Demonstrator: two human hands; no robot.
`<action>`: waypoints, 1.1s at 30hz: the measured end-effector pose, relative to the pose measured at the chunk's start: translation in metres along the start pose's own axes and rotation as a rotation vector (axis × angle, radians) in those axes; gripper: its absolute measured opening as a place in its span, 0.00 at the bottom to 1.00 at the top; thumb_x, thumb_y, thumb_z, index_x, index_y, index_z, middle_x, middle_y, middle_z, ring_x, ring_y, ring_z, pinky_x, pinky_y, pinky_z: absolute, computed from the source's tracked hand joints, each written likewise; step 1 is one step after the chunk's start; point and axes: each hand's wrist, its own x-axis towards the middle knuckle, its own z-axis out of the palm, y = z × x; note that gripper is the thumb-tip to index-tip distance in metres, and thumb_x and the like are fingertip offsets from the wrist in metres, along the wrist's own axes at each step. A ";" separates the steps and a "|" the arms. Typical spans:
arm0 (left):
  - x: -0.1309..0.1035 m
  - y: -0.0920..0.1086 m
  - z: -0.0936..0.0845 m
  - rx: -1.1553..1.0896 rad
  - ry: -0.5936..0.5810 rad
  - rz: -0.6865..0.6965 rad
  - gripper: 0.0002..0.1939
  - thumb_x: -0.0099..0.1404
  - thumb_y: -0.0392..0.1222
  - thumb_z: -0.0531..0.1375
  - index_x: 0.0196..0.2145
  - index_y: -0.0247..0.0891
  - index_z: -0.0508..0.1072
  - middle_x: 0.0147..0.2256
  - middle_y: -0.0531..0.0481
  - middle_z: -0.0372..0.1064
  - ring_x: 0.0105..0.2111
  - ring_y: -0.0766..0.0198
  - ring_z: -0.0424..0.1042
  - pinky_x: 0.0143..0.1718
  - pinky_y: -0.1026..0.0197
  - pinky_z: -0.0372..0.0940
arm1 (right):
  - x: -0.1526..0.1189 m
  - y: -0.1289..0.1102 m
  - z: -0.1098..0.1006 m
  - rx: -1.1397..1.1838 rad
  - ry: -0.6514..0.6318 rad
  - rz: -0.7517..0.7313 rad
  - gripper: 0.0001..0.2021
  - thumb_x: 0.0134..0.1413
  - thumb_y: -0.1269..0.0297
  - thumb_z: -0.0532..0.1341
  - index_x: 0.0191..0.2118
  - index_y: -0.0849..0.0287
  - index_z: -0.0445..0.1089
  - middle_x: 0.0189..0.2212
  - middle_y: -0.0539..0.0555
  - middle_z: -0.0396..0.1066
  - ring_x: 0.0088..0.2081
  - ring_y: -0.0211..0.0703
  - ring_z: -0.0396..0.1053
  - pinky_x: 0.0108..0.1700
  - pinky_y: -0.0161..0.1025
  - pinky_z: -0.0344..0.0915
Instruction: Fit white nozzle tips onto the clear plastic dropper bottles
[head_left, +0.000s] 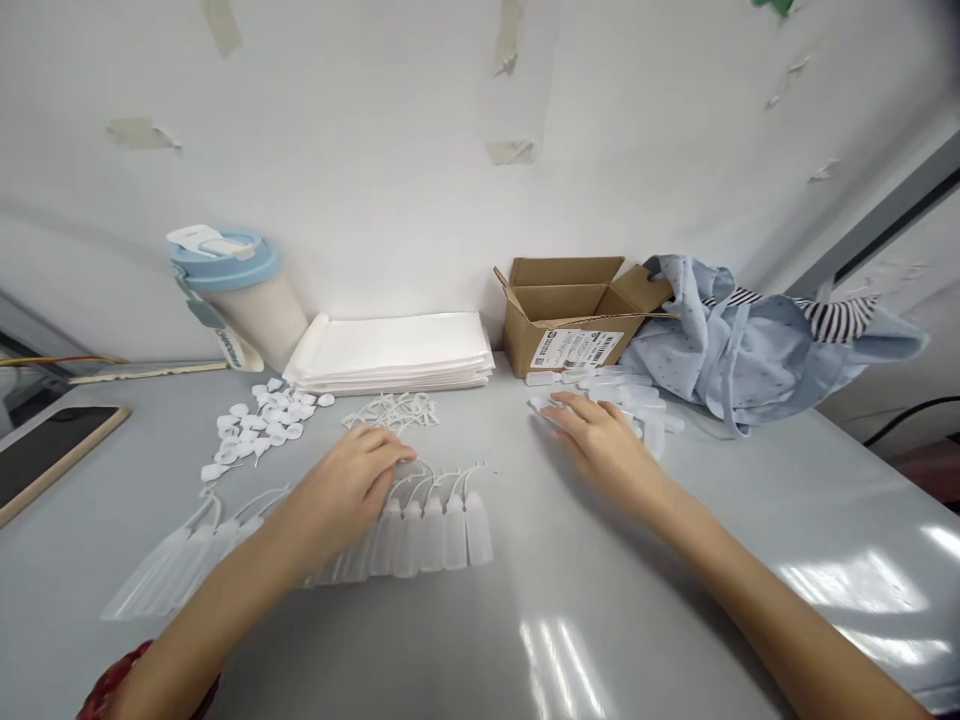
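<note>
Grey tabletop [495,620], right fingers [574,412] slightly spread at translucent pieces [654,430].

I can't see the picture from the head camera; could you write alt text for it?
Two bare hands work at a gray table: the left hand over a row of clear plastic tubes, the right hand at a loose pile of similar pieces. Behind them are small white caps, stacked white sheets, an open cardboard box and a blue-lidded cup.
</note>
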 end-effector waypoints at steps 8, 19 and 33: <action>-0.004 -0.010 0.014 -0.016 0.111 -0.021 0.19 0.68 0.37 0.42 0.47 0.37 0.69 0.45 0.43 0.71 0.48 0.53 0.67 0.49 0.49 0.64 | -0.003 -0.002 0.010 -0.014 -0.114 0.007 0.19 0.61 0.78 0.48 0.49 0.58 0.71 0.51 0.65 0.70 0.51 0.57 0.68 0.53 0.65 0.57; -0.003 0.031 -0.003 -0.315 0.262 -0.403 0.15 0.63 0.55 0.56 0.41 0.45 0.74 0.40 0.49 0.75 0.32 0.59 0.73 0.25 0.62 0.69 | -0.010 -0.027 -0.008 0.432 0.103 -0.082 0.12 0.61 0.77 0.50 0.39 0.57 0.68 0.40 0.58 0.74 0.47 0.49 0.71 0.44 0.45 0.68; -0.013 0.068 0.009 -0.567 0.170 -0.301 0.12 0.65 0.52 0.56 0.37 0.50 0.79 0.42 0.52 0.76 0.41 0.56 0.75 0.33 0.61 0.74 | -0.029 -0.071 -0.024 0.959 -0.143 0.050 0.07 0.60 0.71 0.57 0.42 0.52 0.64 0.39 0.50 0.74 0.42 0.40 0.72 0.38 0.33 0.69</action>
